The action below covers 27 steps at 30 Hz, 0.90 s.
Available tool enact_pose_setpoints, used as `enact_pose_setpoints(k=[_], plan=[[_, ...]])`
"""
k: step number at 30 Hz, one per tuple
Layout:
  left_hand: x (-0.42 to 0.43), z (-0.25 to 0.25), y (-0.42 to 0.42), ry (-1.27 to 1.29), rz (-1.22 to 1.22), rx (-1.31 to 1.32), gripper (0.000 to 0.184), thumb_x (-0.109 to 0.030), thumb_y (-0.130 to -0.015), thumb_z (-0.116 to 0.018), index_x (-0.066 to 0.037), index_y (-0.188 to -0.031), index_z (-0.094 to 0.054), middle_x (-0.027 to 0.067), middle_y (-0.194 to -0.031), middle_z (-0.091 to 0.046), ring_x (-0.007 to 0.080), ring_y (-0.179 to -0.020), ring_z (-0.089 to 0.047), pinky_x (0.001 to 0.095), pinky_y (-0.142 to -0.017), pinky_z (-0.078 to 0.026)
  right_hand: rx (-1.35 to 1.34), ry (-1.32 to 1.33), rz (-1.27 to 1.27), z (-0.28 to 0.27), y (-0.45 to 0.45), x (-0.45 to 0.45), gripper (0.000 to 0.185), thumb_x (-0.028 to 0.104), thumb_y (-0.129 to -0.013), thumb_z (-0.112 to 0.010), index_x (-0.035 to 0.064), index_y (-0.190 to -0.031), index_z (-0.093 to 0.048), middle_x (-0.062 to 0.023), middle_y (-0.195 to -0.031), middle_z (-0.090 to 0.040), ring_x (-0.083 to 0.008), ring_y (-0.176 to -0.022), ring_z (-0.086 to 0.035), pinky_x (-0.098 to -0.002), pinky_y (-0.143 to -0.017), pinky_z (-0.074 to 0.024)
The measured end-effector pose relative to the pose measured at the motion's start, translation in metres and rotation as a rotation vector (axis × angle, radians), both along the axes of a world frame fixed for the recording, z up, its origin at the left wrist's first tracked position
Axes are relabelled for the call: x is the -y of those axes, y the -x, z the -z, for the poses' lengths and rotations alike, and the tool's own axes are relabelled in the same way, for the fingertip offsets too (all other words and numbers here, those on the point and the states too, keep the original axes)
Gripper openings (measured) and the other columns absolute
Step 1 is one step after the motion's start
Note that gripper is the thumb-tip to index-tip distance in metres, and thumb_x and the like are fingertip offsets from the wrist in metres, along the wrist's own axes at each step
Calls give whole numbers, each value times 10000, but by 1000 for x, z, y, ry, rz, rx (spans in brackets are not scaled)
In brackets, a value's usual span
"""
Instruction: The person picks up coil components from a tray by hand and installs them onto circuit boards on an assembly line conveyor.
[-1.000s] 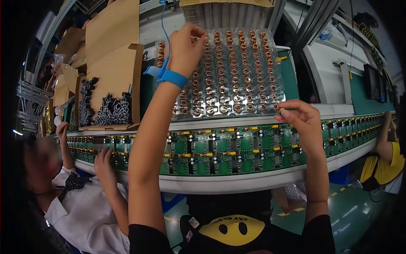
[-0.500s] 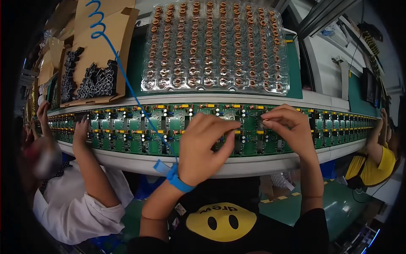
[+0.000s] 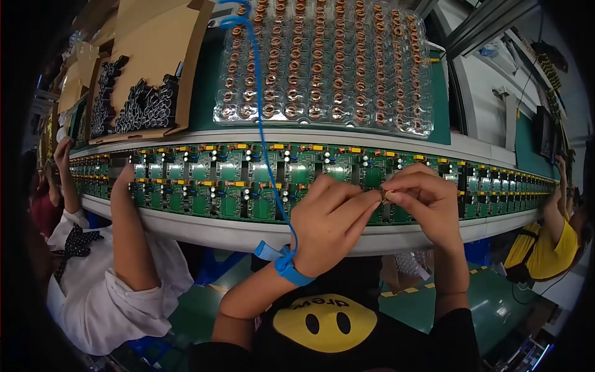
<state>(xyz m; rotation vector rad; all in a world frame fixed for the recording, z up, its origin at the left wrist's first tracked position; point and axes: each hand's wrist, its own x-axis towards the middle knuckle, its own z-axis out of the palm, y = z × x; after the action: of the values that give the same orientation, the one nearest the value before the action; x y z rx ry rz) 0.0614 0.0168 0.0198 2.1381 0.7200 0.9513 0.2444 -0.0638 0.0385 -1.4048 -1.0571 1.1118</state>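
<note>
My right hand (image 3: 431,201) is closed in a pinch around a small copper-coloured part (image 3: 387,196), mostly hidden by the fingertips. Against it, the fingertips of my left hand (image 3: 331,220) press together at the same part. Both hands hover over the near row of green circuit boards (image 3: 260,206), which carry yellow blocks, small capacitors and copper coils. A blue wrist strap (image 3: 291,270) circles my left wrist, and its coiled blue cord (image 3: 263,136) runs up across the boards.
Behind the boards lies a clear plastic tray (image 3: 297,115) of copper coils. To its left is a cardboard box (image 3: 155,37) with black parts (image 3: 149,105). A person in a white shirt (image 3: 118,285) works at left; another in yellow (image 3: 548,239) is at right.
My left hand has moved right, and its fingertips now meet my right hand at the small part. The view has shifted; the boards and tray appear farther right. The blue cord has swung right.
</note>
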Motion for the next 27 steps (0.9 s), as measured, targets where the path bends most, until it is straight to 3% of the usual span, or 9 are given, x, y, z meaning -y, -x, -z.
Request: enact_pose_setpoints(k=[11,16,18,19,21,27], plan=[[0,0,-1,-94,13,-34,259,-1,-712,-801,-86,-951,-745,38,-842,-656,229,-743,-584,324,-603,-482,-8,33,-25,4,-2,1,222,-73,-878,-670,-7,-1081,-728,-96,-1052,-639,-159,-941,-671,-258,-819,-565],[-3,3,4,-77,23,-66,248,-25,-754,-775,-80,-993,-738,37,-851,-647,228,-754,-582,326,-617,-485,24,52,-17,1,-3,-1,205,-57,-860,-690,1,-1051,-735,-91,-998,-657,-159,-914,-672,-276,-792,-562],[-5,4,10,-72,21,-68,242,-40,-780,-756,-74,-1018,-728,34,-858,-638,228,-759,-581,326,-620,-488,444,8,11,0,-8,-5,181,-28,-827,-715,25,-998,-748,-88,-910,-679,-186,-855,-670,-305,-743,-539],[-4,4,14,-65,-5,-91,258,-44,-782,-758,-71,-1036,-725,40,-870,-644,234,-763,-584,331,-631,-490,442,10,11,2,-9,-6,181,-28,-827,-715,25,-998,-748,-88,-910,-679,-186,-855,-670,-305,-743,-539],[-1,4,23,-53,-31,-113,273,-47,-785,-761,-68,-1055,-723,45,-883,-651,240,-768,-588,337,-642,-493,692,-51,1,8,-10,-8,164,-7,-785,-733,45,-939,-759,-70,-867,-696,-207,-832,-651,-309,-726,-516],[15,13,39,-38,19,-95,333,-34,-758,-785,-54,-1084,-722,68,-897,-662,252,-766,-587,343,-641,-493,824,-52,-50,17,-6,-11,149,25,-776,-746,58,-921,-760,-70,-865,-689,-243,-820,-611,-349,-722,-483]])
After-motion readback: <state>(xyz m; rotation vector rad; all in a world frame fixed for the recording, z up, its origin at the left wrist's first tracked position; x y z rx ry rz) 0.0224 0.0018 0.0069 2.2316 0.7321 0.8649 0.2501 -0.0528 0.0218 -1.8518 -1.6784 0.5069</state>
